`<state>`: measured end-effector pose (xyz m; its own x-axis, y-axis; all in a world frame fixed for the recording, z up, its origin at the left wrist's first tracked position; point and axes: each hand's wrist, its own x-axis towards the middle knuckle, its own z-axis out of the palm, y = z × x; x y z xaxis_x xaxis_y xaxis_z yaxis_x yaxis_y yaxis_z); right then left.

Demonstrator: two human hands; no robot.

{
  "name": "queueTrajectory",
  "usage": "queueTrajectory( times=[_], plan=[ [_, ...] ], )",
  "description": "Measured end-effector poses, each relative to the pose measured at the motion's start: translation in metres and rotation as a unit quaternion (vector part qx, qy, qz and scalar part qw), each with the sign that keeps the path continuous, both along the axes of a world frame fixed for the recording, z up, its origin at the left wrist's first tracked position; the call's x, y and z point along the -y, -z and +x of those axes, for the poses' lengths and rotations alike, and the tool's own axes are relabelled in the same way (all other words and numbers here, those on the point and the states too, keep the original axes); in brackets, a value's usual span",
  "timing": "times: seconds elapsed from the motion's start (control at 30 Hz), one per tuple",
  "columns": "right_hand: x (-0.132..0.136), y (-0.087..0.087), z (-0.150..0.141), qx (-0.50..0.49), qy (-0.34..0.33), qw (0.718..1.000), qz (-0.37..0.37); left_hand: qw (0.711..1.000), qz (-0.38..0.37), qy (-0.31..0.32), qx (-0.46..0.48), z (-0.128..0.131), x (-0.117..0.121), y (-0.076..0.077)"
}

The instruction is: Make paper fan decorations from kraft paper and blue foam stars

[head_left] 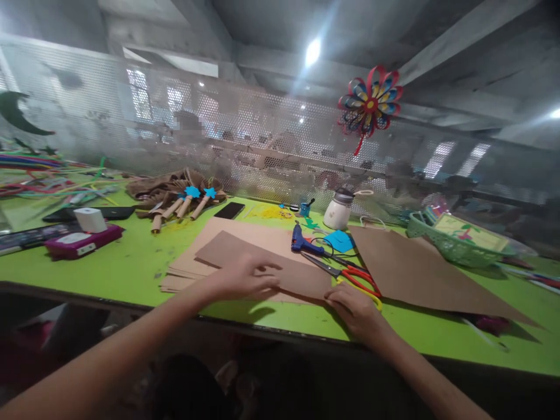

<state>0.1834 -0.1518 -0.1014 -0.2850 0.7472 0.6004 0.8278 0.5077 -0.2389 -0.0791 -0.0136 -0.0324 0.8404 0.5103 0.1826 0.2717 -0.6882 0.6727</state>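
Note:
A brown sheet of kraft paper (pixel 245 251) lies on top of a stack of similar sheets (pixel 192 268) on the green table (pixel 131 262). My left hand (pixel 247 277) rests on the sheet near its front edge, fingers bent and pressing down. At the sheet's right corner my right hand (pixel 356 309) pinches the paper's edge with curled fingers. Red and yellow scissors (pixel 350 277) lie just beyond my right hand.
A blue glue gun (pixel 301 240), a blue paper scrap (pixel 339 240) and a white jar (pixel 338 211) sit behind the stack. A large brown sheet (pixel 420 274) and a green basket (pixel 455 242) are at the right. Rolled paper tubes (pixel 184 207) and a pink box (pixel 83 240) are at the left.

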Motion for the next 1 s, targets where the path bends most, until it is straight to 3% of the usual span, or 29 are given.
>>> queueTrajectory(
  times=[0.07, 0.13, 0.23, 0.7, 0.8, 0.9, 1.0],
  plan=[
    [0.002, 0.003, 0.001, -0.004, 0.000, 1.000, 0.000, 0.992, 0.104, 0.064, -0.023, 0.013, 0.002, 0.012],
    [0.003, 0.005, 0.001, -0.008, 0.001, 1.000, 0.004, 0.979, 0.183, 0.074, -0.045, 0.020, 0.003, 0.023],
    [0.003, 0.005, 0.001, -0.012, 0.004, 1.000, 0.005, 0.966, 0.239, 0.068, -0.072, 0.018, 0.004, 0.033],
    [0.001, 0.002, -0.003, -0.016, 0.068, 0.997, -0.031, 0.948, 0.309, 0.026, -0.077, 0.018, 0.008, 0.040],
    [0.002, 0.001, -0.005, -0.035, 0.090, 0.995, -0.002, 0.946, 0.316, 0.009, -0.078, 0.017, 0.007, 0.039],
    [0.009, 0.000, 0.013, -0.052, 0.130, 0.989, 0.057, 0.947, 0.312, -0.002, -0.076, 0.016, 0.006, 0.037],
    [0.028, -0.002, 0.055, -0.016, 0.206, 0.975, 0.077, 0.950, 0.303, -0.009, -0.069, 0.016, 0.006, 0.033]
  ],
)
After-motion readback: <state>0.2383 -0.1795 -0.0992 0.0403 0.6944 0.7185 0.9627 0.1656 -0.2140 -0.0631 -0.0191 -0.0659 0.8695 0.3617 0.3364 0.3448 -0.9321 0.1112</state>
